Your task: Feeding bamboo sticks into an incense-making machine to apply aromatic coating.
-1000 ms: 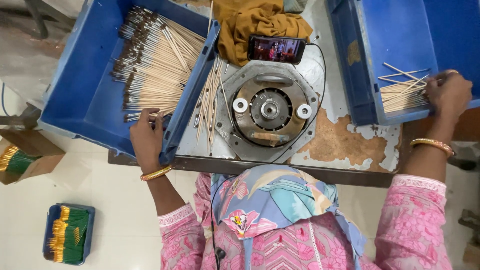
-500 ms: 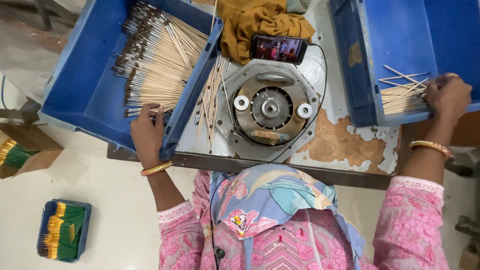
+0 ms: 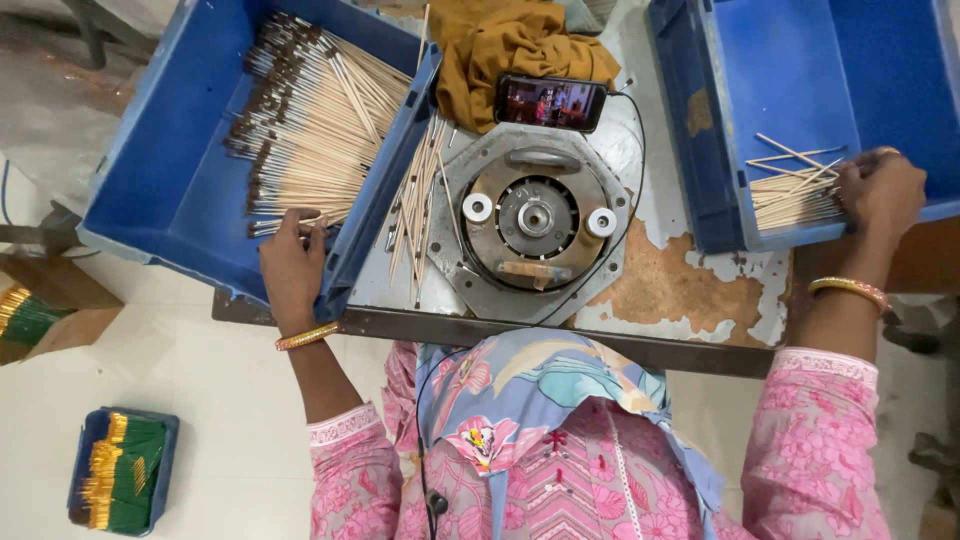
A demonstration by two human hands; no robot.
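My left hand (image 3: 292, 265) reaches into the left blue crate (image 3: 170, 190) and its fingers close on the near ends of the brown-tipped sticks (image 3: 310, 130) piled there. My right hand (image 3: 880, 190) rests in the right blue crate (image 3: 790, 60), gripping a small bundle of plain sticks (image 3: 790, 195) at its near edge. Between the crates sits a round metal machine (image 3: 535, 220) on an octagonal plate. Loose sticks (image 3: 415, 210) lie beside it.
A phone (image 3: 550, 102) with a lit screen leans against a mustard cloth (image 3: 505, 45) behind the machine. On the floor at left are a small blue box of green and yellow sticks (image 3: 120, 480) and a cardboard box (image 3: 35, 315). The table edge (image 3: 560, 335) runs before me.
My left hand has slid slightly further into the left crate onto the stick ends. My right hand stays on the bundle in the right crate.
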